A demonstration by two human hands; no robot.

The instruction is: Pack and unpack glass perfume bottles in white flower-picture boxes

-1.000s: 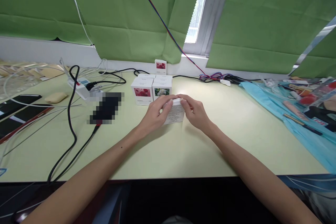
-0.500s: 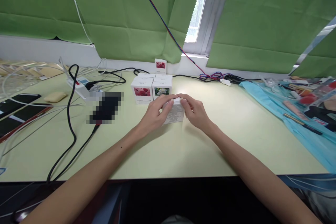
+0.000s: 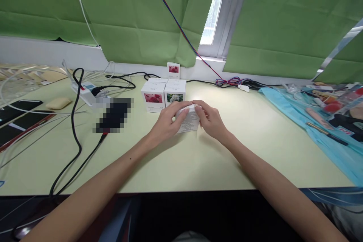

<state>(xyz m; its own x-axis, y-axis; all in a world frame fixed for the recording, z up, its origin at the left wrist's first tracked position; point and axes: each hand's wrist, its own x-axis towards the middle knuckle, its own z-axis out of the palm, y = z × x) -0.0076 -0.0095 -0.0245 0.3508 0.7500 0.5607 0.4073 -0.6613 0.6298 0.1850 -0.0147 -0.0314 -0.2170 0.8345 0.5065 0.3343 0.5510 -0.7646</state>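
Observation:
A small white box (image 3: 189,121) with fine printed text stands upright on the pale table, held from both sides. My left hand (image 3: 170,123) is closed on its left side, thumb near the top edge. On its right side my right hand (image 3: 209,119) is closed too, with the thumb at the top corner. The fingertips of both hands meet behind the box top. Just behind and to the left sit several white boxes with flower pictures, one with a red flower (image 3: 153,98) and one with a white flower (image 3: 175,97). Another box (image 3: 173,71) stands against the wall.
At left lie a blurred dark phone (image 3: 115,115) on a black cable, a power strip (image 3: 86,92), a beige oval object (image 3: 58,103) and more phones. Blue sheeting (image 3: 320,132) with a pen and mixed items covers the right side. Cables run along the wall.

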